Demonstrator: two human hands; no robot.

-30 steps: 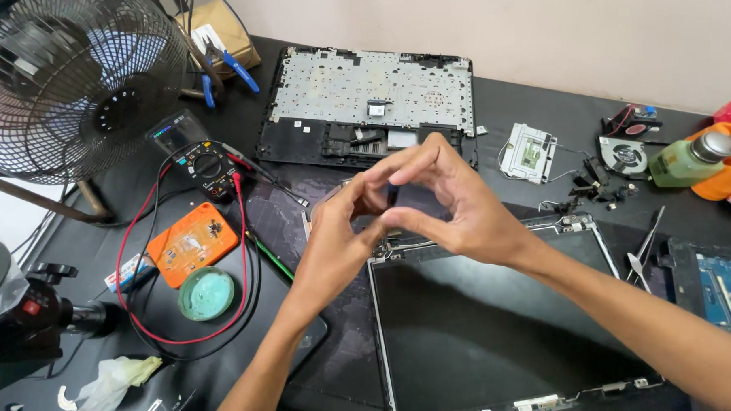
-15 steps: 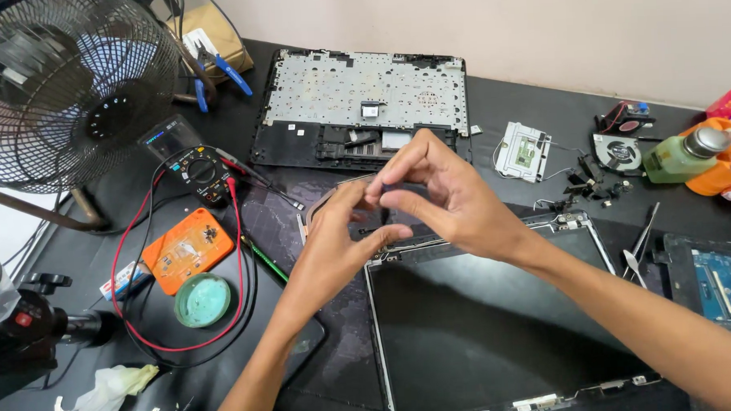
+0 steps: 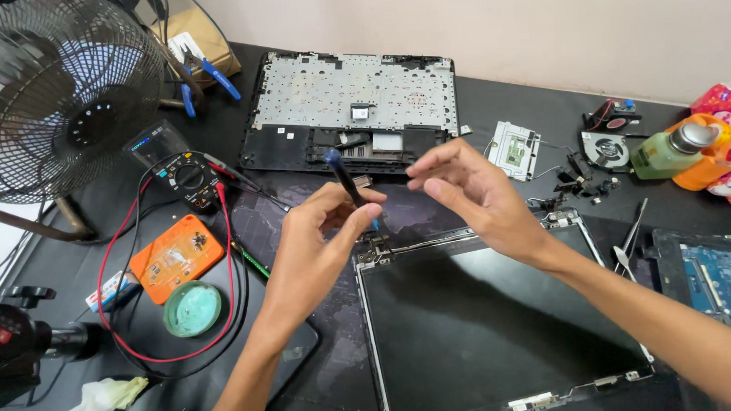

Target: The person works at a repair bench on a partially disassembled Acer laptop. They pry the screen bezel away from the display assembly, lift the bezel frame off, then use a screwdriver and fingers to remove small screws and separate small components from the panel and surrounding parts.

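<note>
A small screwdriver (image 3: 350,186) with a dark shaft and a blue cap is being held in the closed grip of the left hand (image 3: 318,239) near the centre of the frame, its tip being aimed down at the metal hinge (image 3: 375,244) on the upper left corner of the laptop screen panel (image 3: 499,322), which is lying at lower centre on the dark surface (image 3: 508,103). The right hand (image 3: 483,197) is being kept just to the right of the tool, its grip open and empty, fingers spread above the top edge of the panel. Judging by this, a screw at the hinge is being worked on; the next move seems to call for the tip to be seated squarely in the screw head, with the panel being steadied by the free hand, though the screw itself is too small to be made out. As for containers, a round green tin (image 3: 192,308) is sitting open at lower left, inside the loop of the red lead (image 3: 108,263), and a pale green paste appears to be filling it. At upper right a green bottle (image 3: 667,153) with a grey cap is lying beside an orange object (image 3: 708,157), a greenish liquid being seen through its wall. Above the hands, the stripped keyboard case (image 3: 354,100) is resting at upper centre.
</note>
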